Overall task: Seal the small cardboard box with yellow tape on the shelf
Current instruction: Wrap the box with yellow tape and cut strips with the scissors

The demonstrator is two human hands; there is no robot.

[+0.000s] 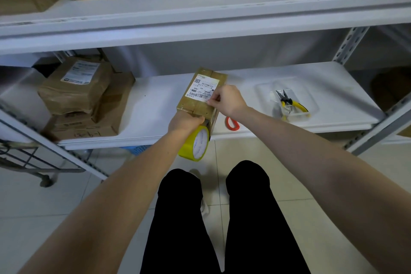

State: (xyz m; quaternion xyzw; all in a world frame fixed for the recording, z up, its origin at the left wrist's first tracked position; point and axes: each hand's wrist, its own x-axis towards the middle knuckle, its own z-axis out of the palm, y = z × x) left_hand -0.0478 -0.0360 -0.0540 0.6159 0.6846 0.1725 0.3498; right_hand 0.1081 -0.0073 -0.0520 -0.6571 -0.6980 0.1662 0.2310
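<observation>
Two bare forearms, L [124,184] & R [311,151], uncovered all the way to the frame's bottom edge; both long, smooth, tapering twd. the wrists; left hand [185,121] & right hand [229,100] bare too; black trousers [178,218] on both legs, plain matte fabric, narrow gap betw. the legs; pale bit beside the L trouser leg, poss. footwear, too unclear to tell.
</observation>
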